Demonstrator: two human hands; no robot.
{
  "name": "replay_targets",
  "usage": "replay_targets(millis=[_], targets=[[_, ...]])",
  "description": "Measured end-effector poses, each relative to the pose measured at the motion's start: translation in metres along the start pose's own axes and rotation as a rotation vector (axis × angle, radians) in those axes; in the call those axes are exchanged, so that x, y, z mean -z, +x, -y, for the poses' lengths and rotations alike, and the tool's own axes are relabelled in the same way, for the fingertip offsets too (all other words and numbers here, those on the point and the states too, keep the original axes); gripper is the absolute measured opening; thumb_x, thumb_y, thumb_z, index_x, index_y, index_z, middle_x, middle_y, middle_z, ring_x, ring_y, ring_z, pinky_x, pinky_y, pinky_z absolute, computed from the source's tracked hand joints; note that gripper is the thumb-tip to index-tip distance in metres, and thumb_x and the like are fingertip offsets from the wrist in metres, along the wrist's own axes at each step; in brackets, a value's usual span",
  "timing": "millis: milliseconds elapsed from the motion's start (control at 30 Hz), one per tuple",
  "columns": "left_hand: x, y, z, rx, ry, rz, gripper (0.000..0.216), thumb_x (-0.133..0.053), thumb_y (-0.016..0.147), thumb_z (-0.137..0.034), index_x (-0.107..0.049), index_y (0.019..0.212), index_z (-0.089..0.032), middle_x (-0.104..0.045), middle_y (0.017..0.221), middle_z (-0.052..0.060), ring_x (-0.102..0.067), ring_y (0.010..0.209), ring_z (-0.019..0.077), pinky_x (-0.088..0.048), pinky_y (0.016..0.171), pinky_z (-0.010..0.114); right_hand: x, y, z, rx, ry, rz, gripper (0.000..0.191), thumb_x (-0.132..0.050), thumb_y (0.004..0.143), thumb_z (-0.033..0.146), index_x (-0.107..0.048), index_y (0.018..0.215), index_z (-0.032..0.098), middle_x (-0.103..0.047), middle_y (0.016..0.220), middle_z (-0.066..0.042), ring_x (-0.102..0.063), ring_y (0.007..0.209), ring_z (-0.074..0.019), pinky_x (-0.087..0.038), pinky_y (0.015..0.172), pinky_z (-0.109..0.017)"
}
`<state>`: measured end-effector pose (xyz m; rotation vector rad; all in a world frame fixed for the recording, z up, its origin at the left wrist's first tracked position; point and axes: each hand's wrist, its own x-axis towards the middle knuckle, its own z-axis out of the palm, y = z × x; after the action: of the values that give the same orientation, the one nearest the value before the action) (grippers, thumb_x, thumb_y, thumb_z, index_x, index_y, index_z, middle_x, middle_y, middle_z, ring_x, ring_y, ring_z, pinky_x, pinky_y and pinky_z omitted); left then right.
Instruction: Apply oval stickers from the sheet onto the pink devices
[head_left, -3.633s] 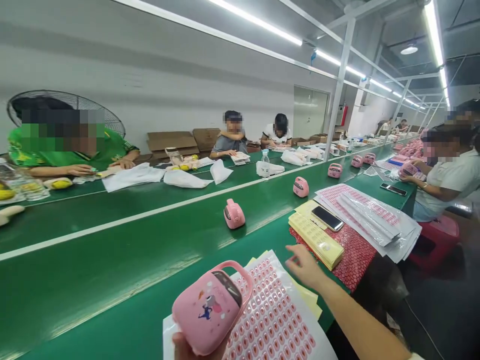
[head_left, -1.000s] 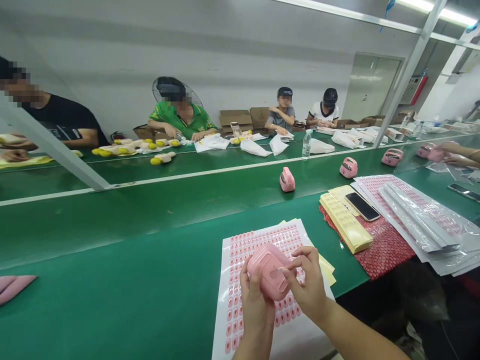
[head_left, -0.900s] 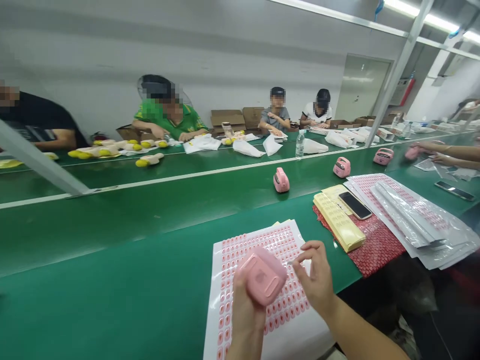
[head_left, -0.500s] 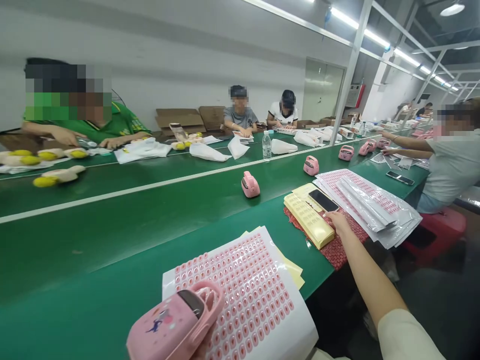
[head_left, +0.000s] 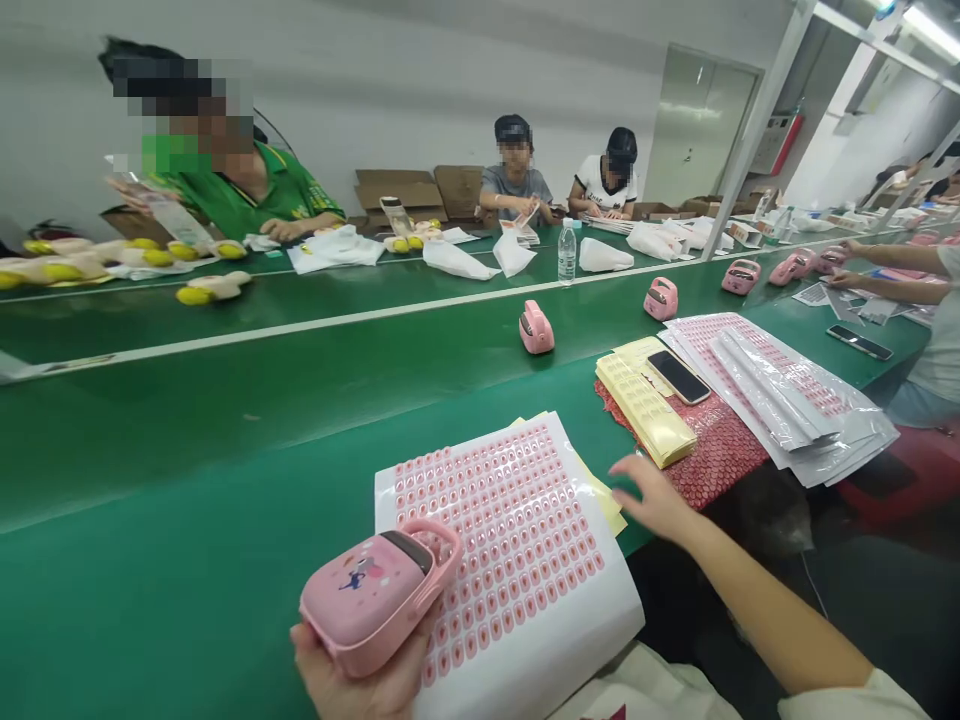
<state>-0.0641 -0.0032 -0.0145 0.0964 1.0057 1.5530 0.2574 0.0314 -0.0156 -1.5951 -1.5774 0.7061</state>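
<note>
In my left hand (head_left: pixel 360 680) rests a pink handled case (head_left: pixel 367 595) with a printed picture on its lid and a dark window. My fingers curl round its underside. Behind it lies a white sheet covered in rows of small pink oval stickers (head_left: pixel 502 530), its near end curving over the table edge. My right hand (head_left: pixel 656 500) hovers by the sheet's right side, thumb and fingers apart, with nothing seen in it. Close to that hand, pale yellow sheets (head_left: pixel 604 500) poke out from under the white one.
A stack of yellow sticker sheets (head_left: pixel 649 415) and a phone (head_left: pixel 679 377) lie on red bubble wrap (head_left: pixel 720 450). Farther right are more plastic-covered sticker sheets (head_left: pixel 780 390). Pink cases (head_left: pixel 536 328) stand along the green belt (head_left: pixel 300 390). Co-workers sit opposite and at right.
My right hand has drawn back from the yellow stack and phone toward the white sticker sheet. The view has turned right. Across the table, the person in green has raised a clear bottle.
</note>
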Motion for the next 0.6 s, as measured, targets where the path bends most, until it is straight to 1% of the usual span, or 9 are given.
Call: replay_targets(millis=[33,67,100,133,267,367,433,533,600], targets=[[-0.001,-0.002,-0.001,-0.001,0.004,-0.010,0.056,-0.070,0.047,-0.054,-0.061,0.098,-0.033,-0.056,0.122,-0.001,-0.032,0.126,0.0354,-0.040,0.092,0.054,-0.010,-0.015,0.002,0.126,-0.042,0.148,0.031,-0.066,0.065,0.021,-0.064,0.096,0.022,-0.062,0.105,-0.007,-0.054,0.103,-0.0233,-0.041,0.094,-0.041],[-0.003,-0.003,-0.001,-0.008,0.010,-0.022,0.054,-0.070,0.047,-0.054,-0.062,0.096,-0.034,-0.057,0.122,-0.001,-0.031,0.127,0.0351,-0.041,0.092,0.054,-0.019,-0.029,0.002,0.203,-0.088,0.247,0.037,-0.066,0.066,0.023,-0.062,0.103,0.023,-0.061,0.112,-0.008,-0.053,0.107,-0.0236,-0.040,0.095,-0.041],[-0.004,-0.005,-0.002,-0.020,0.018,-0.033,0.052,-0.069,0.047,-0.055,-0.063,0.094,-0.034,-0.057,0.121,-0.002,-0.030,0.127,0.0347,-0.041,0.092,0.053,-0.026,-0.041,0.001,0.272,-0.136,0.324,0.043,-0.065,0.068,0.024,-0.059,0.111,0.023,-0.058,0.118,-0.009,-0.051,0.111,-0.0242,-0.039,0.097,-0.042],[-0.005,-0.007,-0.003,-0.028,0.027,-0.043,0.050,-0.069,0.048,-0.056,-0.063,0.093,-0.034,-0.057,0.121,-0.003,-0.029,0.128,0.0341,-0.041,0.092,0.052,-0.030,-0.050,0.000,0.315,-0.179,0.364,0.046,-0.063,0.071,0.025,-0.056,0.116,0.023,-0.056,0.123,-0.009,-0.050,0.115,-0.0247,-0.037,0.099,-0.043],[-0.005,-0.016,-0.003,-0.055,0.060,-0.087,0.047,-0.069,0.046,-0.057,-0.064,0.087,-0.035,-0.057,0.121,-0.005,-0.028,0.129,0.0337,-0.037,0.095,0.053,-0.033,-0.070,-0.008,0.367,-0.252,0.364,0.042,-0.056,0.079,0.025,-0.053,0.121,0.026,-0.056,0.124,-0.007,-0.049,0.117,-0.0231,-0.030,0.105,-0.046],[-0.004,-0.020,-0.002,-0.068,0.064,-0.081,0.046,-0.068,0.048,-0.058,-0.064,0.088,-0.036,-0.056,0.122,-0.006,-0.028,0.129,0.0332,-0.033,0.098,0.055,-0.031,-0.075,-0.009,0.379,-0.288,0.383,0.044,-0.059,0.078,0.030,-0.052,0.122,0.026,-0.056,0.125,-0.008,-0.049,0.117,-0.0240,-0.028,0.105,-0.048],[-0.003,-0.021,-0.002,-0.071,0.052,-0.071,0.047,-0.068,0.049,-0.058,-0.064,0.091,-0.036,-0.057,0.122,-0.006,-0.028,0.129,0.0330,-0.033,0.098,0.056,-0.033,-0.077,-0.010,0.383,-0.310,0.380,0.044,-0.062,0.077,0.031,-0.054,0.120,0.025,-0.057,0.124,-0.009,-0.049,0.117,-0.0254,-0.027,0.105,-0.051],[-0.006,-0.022,0.000,-0.086,0.033,-0.071,0.046,-0.066,0.052,-0.058,-0.063,0.093,-0.036,-0.059,0.118,-0.005,-0.028,0.129,0.0325,-0.037,0.095,0.054,-0.039,-0.081,-0.014,0.407,-0.302,0.317,0.035,-0.059,0.079,0.025,-0.058,0.114,0.028,-0.060,0.119,-0.007,-0.051,0.115,-0.0250,-0.024,0.105,-0.054],[-0.008,-0.022,0.001,-0.099,0.025,-0.070,0.045,-0.066,0.052,-0.057,-0.062,0.092,-0.035,-0.062,0.113,-0.003,-0.028,0.129,0.0320,-0.041,0.093,0.052,-0.046,-0.084,-0.020,0.441,-0.269,0.262,0.029,-0.057,0.081,0.023,-0.060,0.109,0.031,-0.063,0.114,-0.006,-0.054,0.112,-0.0238,-0.025,0.104,-0.054]])
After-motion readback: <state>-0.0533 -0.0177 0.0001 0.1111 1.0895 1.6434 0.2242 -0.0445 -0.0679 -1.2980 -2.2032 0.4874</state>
